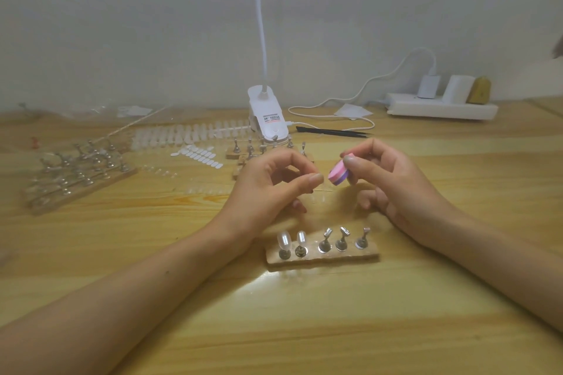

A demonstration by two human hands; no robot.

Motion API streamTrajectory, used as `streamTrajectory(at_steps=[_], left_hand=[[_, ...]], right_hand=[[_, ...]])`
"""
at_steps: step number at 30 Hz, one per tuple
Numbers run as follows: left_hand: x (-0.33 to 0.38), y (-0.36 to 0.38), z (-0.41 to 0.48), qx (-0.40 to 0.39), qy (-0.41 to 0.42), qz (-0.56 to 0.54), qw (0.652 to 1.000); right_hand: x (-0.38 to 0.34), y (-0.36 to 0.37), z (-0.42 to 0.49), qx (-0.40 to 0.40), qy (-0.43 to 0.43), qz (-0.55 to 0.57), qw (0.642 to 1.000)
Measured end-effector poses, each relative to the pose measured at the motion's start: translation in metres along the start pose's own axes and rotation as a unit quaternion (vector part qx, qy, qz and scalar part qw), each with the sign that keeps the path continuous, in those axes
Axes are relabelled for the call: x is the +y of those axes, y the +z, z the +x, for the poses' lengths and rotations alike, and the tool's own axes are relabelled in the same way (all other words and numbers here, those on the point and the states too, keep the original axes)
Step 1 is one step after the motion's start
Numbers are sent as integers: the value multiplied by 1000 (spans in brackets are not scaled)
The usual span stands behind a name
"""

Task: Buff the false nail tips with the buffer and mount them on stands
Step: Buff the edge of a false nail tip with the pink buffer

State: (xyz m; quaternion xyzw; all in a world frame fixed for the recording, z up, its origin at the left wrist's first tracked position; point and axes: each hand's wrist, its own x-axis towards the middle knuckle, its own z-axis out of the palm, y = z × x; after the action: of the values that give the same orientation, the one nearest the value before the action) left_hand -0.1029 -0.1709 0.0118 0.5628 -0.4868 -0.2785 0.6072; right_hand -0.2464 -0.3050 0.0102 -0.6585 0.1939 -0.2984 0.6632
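Buffer (339,174), one pink-and-purple block, sits pinched in my right hand (396,189), just beside my left hand (268,189), whose thumb and forefinger meet on something I cannot tell, while below both grips one stand (323,257) shows five pegs, two bearing tips (284,239).

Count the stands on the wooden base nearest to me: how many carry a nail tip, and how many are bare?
Stands carrying a nail tip: 2
Bare stands: 3
Total on the wooden base: 5
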Motion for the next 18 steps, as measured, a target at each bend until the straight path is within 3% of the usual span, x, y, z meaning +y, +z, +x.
streamTrajectory(at_steps=[3,7,10,13,18], left_hand=[[0,-2,0,-9,-3,-25,1000],[-2,-5,0,-14,-16,-27,999],[-3,-8,1,-18,-33,-32,999],[-2,-10,2,-25,-36,-36,998],[6,-8,-4,-65,-25,5,998]], right_hand=[[-1,-2,-7,-27,-46,-89,995],[-1,-3,-11,-78,-90,-257,959],[-2,-5,-14,-39,-147,-348,925],[-9,-7,-17,-21,-231,-333,914],[-12,5,-22,-76,-330,-353,872]])
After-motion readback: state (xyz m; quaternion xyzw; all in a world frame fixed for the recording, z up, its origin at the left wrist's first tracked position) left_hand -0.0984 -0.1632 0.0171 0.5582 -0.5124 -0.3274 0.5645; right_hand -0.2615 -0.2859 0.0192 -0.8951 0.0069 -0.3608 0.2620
